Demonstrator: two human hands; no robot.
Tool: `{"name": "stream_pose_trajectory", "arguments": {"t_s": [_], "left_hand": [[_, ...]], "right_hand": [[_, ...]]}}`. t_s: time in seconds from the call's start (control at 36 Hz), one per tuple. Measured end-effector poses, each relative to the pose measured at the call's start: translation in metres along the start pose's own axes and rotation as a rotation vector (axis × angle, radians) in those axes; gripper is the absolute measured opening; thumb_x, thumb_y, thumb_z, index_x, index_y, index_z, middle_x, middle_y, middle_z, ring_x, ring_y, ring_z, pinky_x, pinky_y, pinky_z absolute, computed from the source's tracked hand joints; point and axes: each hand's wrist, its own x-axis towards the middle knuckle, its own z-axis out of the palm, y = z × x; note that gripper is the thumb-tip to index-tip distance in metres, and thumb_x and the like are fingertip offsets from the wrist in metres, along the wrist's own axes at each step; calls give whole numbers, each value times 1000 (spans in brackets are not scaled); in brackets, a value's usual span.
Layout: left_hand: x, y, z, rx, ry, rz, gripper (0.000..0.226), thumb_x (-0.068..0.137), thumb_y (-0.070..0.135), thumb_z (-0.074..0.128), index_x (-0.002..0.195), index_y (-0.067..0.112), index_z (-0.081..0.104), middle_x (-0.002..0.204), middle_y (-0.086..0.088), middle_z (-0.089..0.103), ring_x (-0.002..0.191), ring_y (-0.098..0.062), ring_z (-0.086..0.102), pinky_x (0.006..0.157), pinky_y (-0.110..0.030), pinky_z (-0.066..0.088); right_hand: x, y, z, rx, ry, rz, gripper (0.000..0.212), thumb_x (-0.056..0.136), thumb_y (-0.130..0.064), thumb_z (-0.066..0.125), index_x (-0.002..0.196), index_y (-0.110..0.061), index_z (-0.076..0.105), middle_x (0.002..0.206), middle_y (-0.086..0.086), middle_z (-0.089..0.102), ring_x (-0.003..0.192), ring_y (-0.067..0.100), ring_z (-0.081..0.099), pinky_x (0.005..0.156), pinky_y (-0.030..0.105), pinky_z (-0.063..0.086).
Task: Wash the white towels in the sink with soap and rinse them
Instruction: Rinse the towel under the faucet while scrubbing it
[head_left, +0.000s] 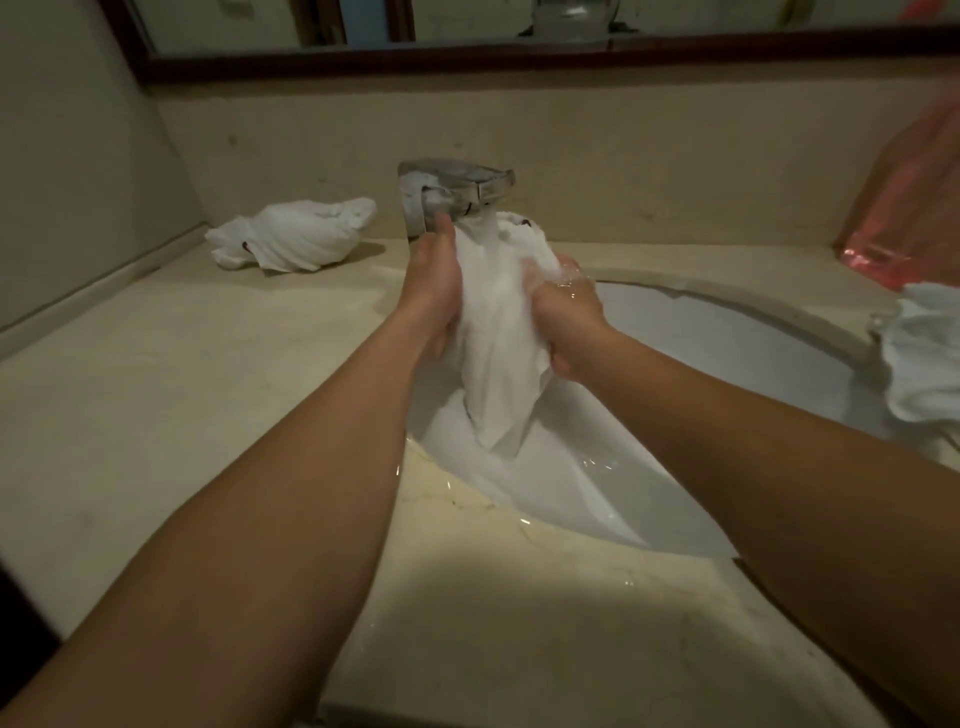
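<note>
A wet white towel (498, 332) hangs bunched between both my hands over the white sink (727, 343). My left hand (434, 291) grips its left side, thumb pointing up toward the tap. My right hand (569, 317) grips the right side, wet and splashed. Water runs from the chrome tap (457, 189) straight onto the top of the towel. The towel's lower end trails down into the basin.
A twisted white towel (293, 236) lies on the beige counter (156, 395) at the back left. Another white towel (924, 358) sits on the sink's right rim. A pink plastic bag (904, 208) leans against the right wall. A dark-framed mirror (519, 57) runs above.
</note>
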Motion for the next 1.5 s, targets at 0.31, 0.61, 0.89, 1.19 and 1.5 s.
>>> {"name": "stream_pose_trajectory", "arguments": {"t_s": [0.31, 0.61, 0.89, 1.19, 1.5], "left_hand": [[-29, 10, 8, 232, -88, 138, 58, 116, 49, 19, 159, 17, 39, 141, 9, 47, 137, -10, 43, 102, -18, 23], [3, -6, 1, 210, -26, -128, 132, 59, 103, 10, 146, 18, 61, 144, -11, 65, 132, -32, 62, 116, -52, 45], [-16, 10, 4, 223, 53, -89, 84, 106, 72, 24, 148, 6, 55, 143, -14, 62, 123, -32, 62, 99, -36, 49], [-15, 13, -2, -72, 100, -104, 75, 98, 77, 44, 126, 12, 68, 91, 1, 72, 81, -18, 69, 67, -31, 55], [-25, 14, 2, 159, -60, 17, 81, 99, 82, 28, 132, 21, 70, 133, 0, 71, 123, -20, 65, 113, -43, 49]], "right_hand": [[-4, 1, -1, 126, 14, 6, 34, 104, -46, 55, 131, -30, 67, 117, -2, 78, 106, 23, 75, 95, 49, 62], [-11, -3, -1, 121, 24, 58, 37, 106, -54, 50, 135, -34, 60, 127, -3, 69, 113, 26, 68, 100, 52, 58], [-9, -4, -3, 143, 44, 20, 27, 107, -49, 54, 126, -32, 61, 120, -3, 71, 110, 23, 70, 100, 49, 58], [-8, 4, -1, 39, 36, -36, 34, 113, -35, 47, 145, -28, 55, 115, -12, 61, 109, 16, 61, 89, 32, 47], [-3, 1, -6, 151, 84, -12, 30, 111, -50, 45, 130, -31, 58, 119, -6, 68, 109, 19, 66, 92, 40, 56]]}}
